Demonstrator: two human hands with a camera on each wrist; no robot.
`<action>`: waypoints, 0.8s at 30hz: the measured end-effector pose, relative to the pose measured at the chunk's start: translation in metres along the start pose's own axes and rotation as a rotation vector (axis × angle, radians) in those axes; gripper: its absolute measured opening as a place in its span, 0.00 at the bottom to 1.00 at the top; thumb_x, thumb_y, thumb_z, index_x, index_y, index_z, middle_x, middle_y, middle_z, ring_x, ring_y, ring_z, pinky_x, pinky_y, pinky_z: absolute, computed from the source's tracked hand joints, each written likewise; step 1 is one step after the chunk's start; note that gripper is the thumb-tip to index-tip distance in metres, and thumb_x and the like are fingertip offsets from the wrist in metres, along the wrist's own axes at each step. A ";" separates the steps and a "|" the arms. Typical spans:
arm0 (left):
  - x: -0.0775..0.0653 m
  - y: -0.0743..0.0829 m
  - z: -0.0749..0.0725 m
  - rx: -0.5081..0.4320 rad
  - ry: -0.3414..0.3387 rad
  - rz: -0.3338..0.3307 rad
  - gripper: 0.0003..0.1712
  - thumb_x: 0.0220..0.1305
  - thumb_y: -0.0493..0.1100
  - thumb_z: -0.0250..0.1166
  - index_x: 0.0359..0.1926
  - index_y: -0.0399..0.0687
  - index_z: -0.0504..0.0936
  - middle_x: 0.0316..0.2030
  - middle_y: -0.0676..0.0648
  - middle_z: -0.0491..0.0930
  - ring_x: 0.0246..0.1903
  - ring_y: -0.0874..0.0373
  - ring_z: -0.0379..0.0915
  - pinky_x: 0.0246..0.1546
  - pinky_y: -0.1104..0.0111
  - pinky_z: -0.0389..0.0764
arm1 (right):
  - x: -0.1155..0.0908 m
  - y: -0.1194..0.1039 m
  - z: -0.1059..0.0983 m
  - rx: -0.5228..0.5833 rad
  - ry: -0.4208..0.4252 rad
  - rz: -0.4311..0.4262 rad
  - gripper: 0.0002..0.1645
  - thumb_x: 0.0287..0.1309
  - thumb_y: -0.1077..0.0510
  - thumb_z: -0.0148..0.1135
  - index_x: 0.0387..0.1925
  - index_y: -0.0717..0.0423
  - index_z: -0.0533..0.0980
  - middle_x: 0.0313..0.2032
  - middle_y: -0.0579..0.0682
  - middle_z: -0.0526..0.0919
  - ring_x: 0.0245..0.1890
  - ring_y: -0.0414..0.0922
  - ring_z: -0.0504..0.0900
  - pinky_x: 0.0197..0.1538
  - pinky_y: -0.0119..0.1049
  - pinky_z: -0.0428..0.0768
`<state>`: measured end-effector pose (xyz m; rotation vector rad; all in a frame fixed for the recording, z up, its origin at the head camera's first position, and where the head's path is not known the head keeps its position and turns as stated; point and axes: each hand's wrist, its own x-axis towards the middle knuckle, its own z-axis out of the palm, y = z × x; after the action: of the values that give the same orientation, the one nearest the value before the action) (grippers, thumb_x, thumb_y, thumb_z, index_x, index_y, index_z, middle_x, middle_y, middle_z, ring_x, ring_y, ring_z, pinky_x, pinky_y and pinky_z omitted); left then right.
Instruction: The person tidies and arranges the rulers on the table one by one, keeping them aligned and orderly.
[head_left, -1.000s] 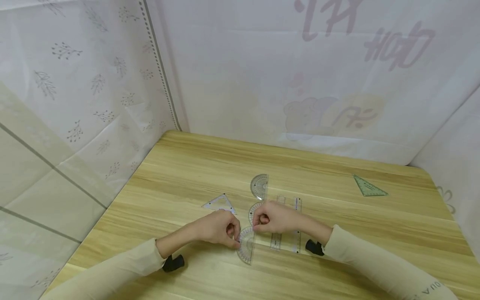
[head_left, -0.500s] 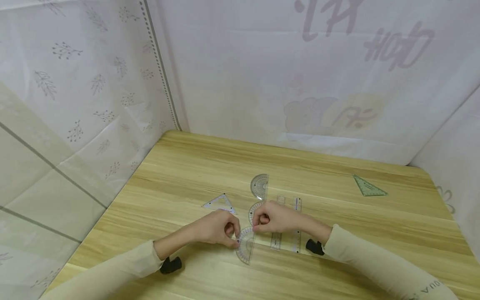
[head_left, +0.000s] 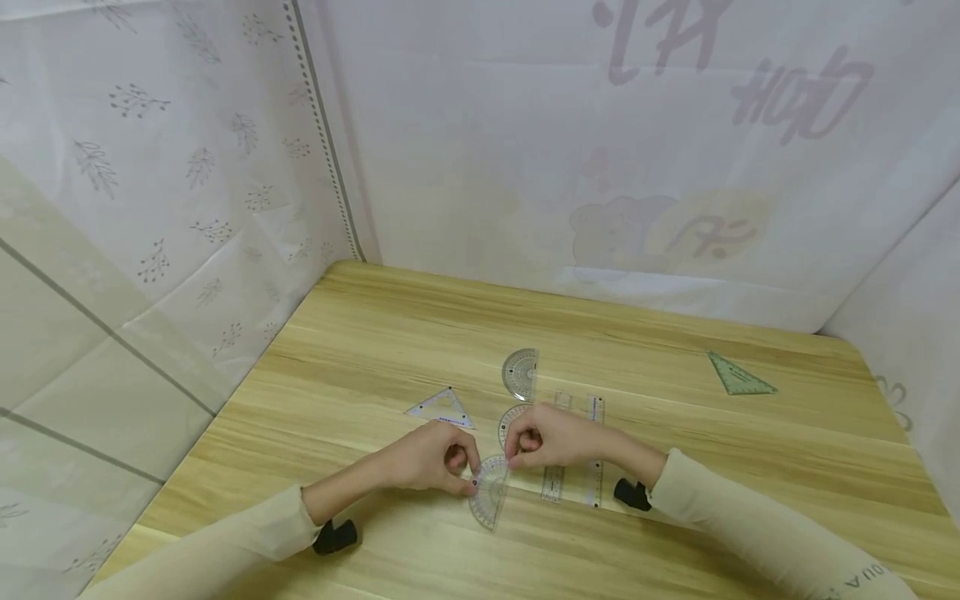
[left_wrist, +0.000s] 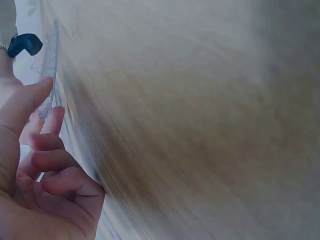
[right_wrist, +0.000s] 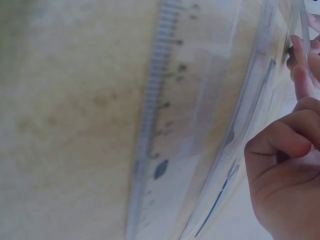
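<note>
Between my two hands is a clear protractor (head_left: pixel 489 493), its straight edge facing right, slightly tilted. My left hand (head_left: pixel 429 457) pinches its curved left edge with thumb and index finger. At the upper corner, my right hand (head_left: pixel 553 435) holds it between thumb and fingertip, the other fingers curled in. In the left wrist view the protractor (left_wrist: pixel 50 65) shows edge-on beside the thumb. A second protractor (head_left: pixel 510 425) lies just beyond, partly covered by my right hand. Farther back lies a third protractor (head_left: pixel 517 374).
Two clear rulers lie right of the protractors: a narrow ruler (head_left: pixel 552 485) and a ruler (head_left: pixel 596 492) under my right forearm. A clear set square (head_left: pixel 455 422) lies beyond my left hand. A green set square (head_left: pixel 738 381) lies at the far right of the wooden table (head_left: pixel 360 333).
The near protractor has turned a little and its lower end has shifted left. My left forearm has drawn slightly left and down; the right hand stays nearly in place.
</note>
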<state>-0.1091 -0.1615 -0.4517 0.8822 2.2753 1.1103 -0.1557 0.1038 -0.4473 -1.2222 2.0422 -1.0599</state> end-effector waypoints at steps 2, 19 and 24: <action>-0.001 0.000 0.000 0.008 0.002 -0.002 0.10 0.54 0.41 0.80 0.33 0.53 0.85 0.19 0.60 0.66 0.21 0.68 0.61 0.29 0.73 0.66 | 0.000 0.000 0.000 -0.012 0.002 0.005 0.07 0.63 0.60 0.72 0.32 0.45 0.83 0.18 0.36 0.65 0.20 0.31 0.62 0.29 0.27 0.64; 0.000 0.006 0.002 0.077 -0.001 -0.002 0.12 0.53 0.43 0.81 0.33 0.52 0.84 0.20 0.60 0.68 0.21 0.69 0.62 0.25 0.74 0.66 | 0.001 -0.005 -0.001 -0.075 -0.020 0.025 0.07 0.62 0.61 0.72 0.31 0.46 0.82 0.16 0.37 0.65 0.19 0.31 0.61 0.28 0.26 0.64; 0.000 0.006 0.002 0.078 -0.001 -0.004 0.13 0.53 0.43 0.81 0.33 0.53 0.84 0.20 0.60 0.69 0.21 0.70 0.62 0.25 0.74 0.66 | 0.000 -0.006 -0.001 -0.077 -0.024 0.042 0.07 0.62 0.61 0.73 0.31 0.46 0.82 0.16 0.37 0.66 0.18 0.31 0.61 0.27 0.26 0.64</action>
<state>-0.1059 -0.1577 -0.4475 0.9080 2.3319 1.0250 -0.1535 0.1019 -0.4420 -1.2188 2.0980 -0.9504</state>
